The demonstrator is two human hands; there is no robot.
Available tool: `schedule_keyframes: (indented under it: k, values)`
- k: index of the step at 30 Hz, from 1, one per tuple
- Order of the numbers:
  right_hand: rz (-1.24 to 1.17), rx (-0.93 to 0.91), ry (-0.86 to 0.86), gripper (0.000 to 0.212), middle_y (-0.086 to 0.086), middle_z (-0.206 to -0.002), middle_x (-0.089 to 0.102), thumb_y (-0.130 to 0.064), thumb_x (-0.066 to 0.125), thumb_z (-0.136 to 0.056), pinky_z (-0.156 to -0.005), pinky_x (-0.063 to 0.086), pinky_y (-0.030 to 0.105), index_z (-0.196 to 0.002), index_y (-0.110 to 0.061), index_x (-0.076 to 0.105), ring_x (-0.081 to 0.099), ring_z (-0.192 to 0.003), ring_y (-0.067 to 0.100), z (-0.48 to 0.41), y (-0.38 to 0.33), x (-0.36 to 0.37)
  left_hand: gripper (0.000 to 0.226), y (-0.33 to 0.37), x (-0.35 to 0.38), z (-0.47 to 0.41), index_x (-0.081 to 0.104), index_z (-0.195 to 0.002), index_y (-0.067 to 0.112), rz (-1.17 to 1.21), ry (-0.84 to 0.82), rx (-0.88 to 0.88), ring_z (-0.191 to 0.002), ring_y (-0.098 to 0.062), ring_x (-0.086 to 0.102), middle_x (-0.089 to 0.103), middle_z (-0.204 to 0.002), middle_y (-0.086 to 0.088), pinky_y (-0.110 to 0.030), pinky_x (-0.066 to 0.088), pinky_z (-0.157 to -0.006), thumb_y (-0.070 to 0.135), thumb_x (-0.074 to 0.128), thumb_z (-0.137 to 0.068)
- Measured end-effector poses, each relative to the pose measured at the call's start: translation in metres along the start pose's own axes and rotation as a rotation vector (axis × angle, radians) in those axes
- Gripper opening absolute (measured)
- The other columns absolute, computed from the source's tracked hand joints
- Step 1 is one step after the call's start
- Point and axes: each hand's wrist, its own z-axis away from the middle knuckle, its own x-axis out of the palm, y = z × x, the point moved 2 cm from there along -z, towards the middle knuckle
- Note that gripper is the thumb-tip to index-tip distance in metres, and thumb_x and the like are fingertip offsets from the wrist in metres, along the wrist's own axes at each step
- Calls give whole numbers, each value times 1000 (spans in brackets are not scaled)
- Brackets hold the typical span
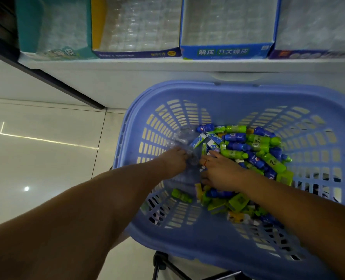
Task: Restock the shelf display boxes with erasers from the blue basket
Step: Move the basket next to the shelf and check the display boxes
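Two hands down in blue basket. Left hand curled round crumpled clear plastic tray. Right hand flat, fingers loosely spread, resting on eraser pile. Just past right fingertips: blue-white erasers, script like "Koala"; green bottle shapes marked "2". Well beyond both hands, on shelf: blue display box reading "解压 开关橡皮"; teal box ending "橡皮".

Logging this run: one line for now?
left hand grips clear plastic; right hand on erasers; blue basket stocked; shelf boxes: no erasers
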Motion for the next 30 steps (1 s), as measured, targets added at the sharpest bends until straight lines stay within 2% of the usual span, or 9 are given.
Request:
schedule_keyframes:
  k: [4,7,10,15,17,18,20,25,30]
  values:
    - [-146,46,83,30,7,-116,53,-19,45,-91,-104,26,35,-118,-14,56,46,-113,27,-13,7,-7,19,8,-17,13,76,-83,26,65,109,-67,-94,-7,67,72,-94,7,-19,52,-76,36,76,-67]
    - [-214,163,166,23,5,-115,51,-18,53,-86,-90,43,36,-106,-12,62,49,-108,26,-24,17,-19,34,13,-6,13,72,-101,38,-10,161,-89,-101,0,64,70,-105,17,-16,52,-80,46,68,-69]
    - [-89,194,254,34,10,-129,48,-15,51,-86,-102,36,37,-119,-10,56,42,-121,27,-36,27,-21,33,10,-13,11,75,-96,35,-34,274,-95,-100,-3,66,71,-103,17,-18,52,-86,42,74,-64]
    - [42,210,130,49,14,-151,32,-35,38,-97,-118,3,46,-144,-23,34,15,-144,33,-53,35,-19,26,5,-11,15,77,-69,28,39,309,-181,-80,-6,70,73,-76,12,-20,56,-71,41,83,-46]
    - [89,233,117,51,14,-147,36,-39,40,-96,-114,10,49,-144,-27,32,18,-142,34,-57,37,-22,31,7,-12,15,78,-83,24,55,258,-195,-98,-10,68,73,-92,8,-24,54,-83,40,80,-57]
    - [97,241,112,50,13,-145,39,-40,42,-95,-111,15,49,-143,-29,33,20,-140,33,-59,38,-25,37,8,-8,12,73,-105,18,82,236,-167,-117,-16,59,68,-114,2,-29,47,-97,35,72,-72]
    - [96,245,90,48,11,-141,42,-43,43,-94,-106,19,51,-139,-32,35,22,-137,32,-61,39,-31,44,10,3,3,42,-138,5,148,73,-118,-143,-27,22,36,-148,-11,-40,21,-116,17,43,-96]
    - [47,287,112,40,12,-147,36,-46,30,-98,-109,11,57,-127,-28,51,21,-139,31,-50,28,-25,48,4,0,2,31,-144,2,271,4,-187,-146,-28,6,16,-156,-14,-42,5,-119,11,38,-97]
    - [-13,423,16,37,2,-142,41,-40,33,-96,-98,27,53,-125,-29,52,26,-129,34,-66,23,-33,48,-2,-1,4,29,-144,2,309,3,-222,-146,-29,8,20,-155,-14,-39,1,-119,11,37,-98]
